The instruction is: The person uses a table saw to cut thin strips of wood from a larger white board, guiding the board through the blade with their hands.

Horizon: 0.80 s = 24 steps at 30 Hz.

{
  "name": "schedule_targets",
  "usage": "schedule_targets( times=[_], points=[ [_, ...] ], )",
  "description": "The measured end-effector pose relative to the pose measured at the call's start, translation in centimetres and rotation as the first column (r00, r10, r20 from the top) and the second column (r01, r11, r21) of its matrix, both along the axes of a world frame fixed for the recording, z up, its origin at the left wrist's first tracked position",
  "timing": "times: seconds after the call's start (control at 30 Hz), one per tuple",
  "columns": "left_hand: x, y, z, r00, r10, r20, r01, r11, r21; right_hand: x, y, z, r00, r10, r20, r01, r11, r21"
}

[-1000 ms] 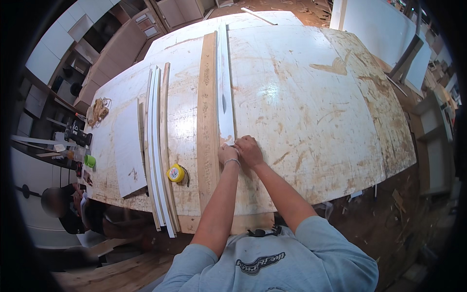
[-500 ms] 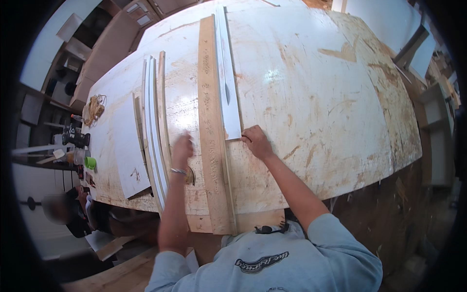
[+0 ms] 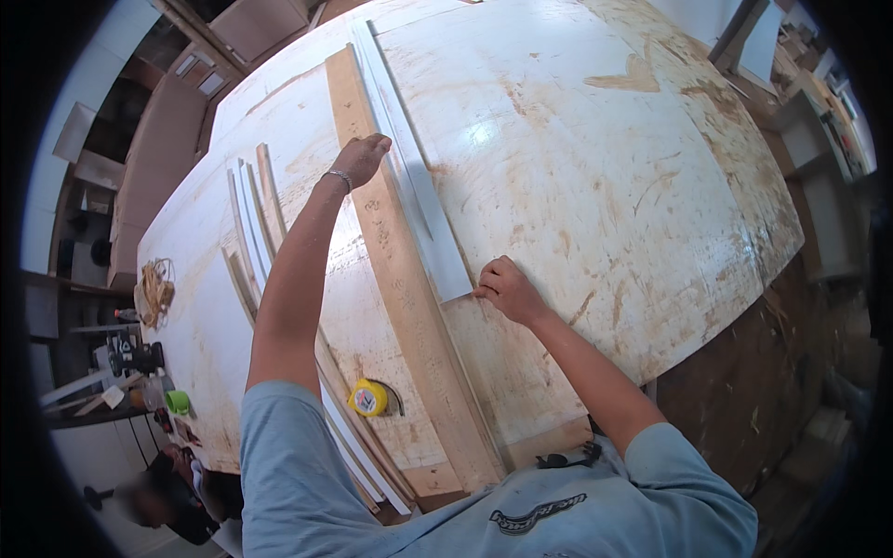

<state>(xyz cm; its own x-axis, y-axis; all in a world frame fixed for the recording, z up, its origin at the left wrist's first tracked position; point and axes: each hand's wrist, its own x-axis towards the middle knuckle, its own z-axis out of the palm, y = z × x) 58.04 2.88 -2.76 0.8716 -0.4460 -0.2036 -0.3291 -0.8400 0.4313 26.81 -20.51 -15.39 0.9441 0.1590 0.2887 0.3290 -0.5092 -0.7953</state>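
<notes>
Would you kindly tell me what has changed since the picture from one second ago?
The left hand has let go of the near end of the white strip and moved forward, away from the body, to the far part of the brown board. The right hand stays at the strip's near end; the yellow tape measure still lies left of the board.

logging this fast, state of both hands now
Left hand: curled over the wooden board, grip unclear.
Right hand: curled at the white strip, grip unclear.
</notes>
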Motion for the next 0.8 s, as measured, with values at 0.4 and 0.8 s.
schedule_targets(
  times=[0.4,0.8],
  points=[
    [4.4,-3.5,-3.3,0.996,-0.031,-0.08,0.063,0.896,0.44,3.7,0.1,-0.4,0.999,-0.05,0.019,0.05,0.999,0.002],
    [7.2,-3.5,-4.9,0.982,0.122,-0.142,-0.062,0.926,0.371,7.4,0.2,-0.2,0.998,-0.037,0.044,0.037,0.999,-0.002]
  ],
)
